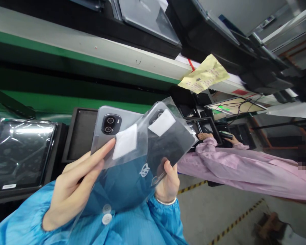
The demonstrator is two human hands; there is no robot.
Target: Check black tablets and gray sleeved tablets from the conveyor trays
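In front of my blue jacket I hold two tablets, their backs facing me. My left hand (pixel 73 183) grips the grey tablet (pixel 130 117) on the left, index finger beside a white label (pixel 124 141) on clear plastic film (pixel 142 132). The thumb side of that hand is partly hidden. On the right, my right hand (pixel 169 180) pinches a darker tablet (pixel 173 143) near its lower edge, thumb in front. A second white label (pixel 162 122) partly covers its camera. Whether the film is one bag or two, I cannot tell.
Left stands a black tray with a film-covered tablet (pixel 20 153), beside another black tray (pixel 79 132). A shelf edge (pixel 91 47) with a yellow paper (pixel 205 75) runs above. At right, a co-worker in a pink sleeve (pixel 206 146) handles devices near a lit screen (pixel 234 105).
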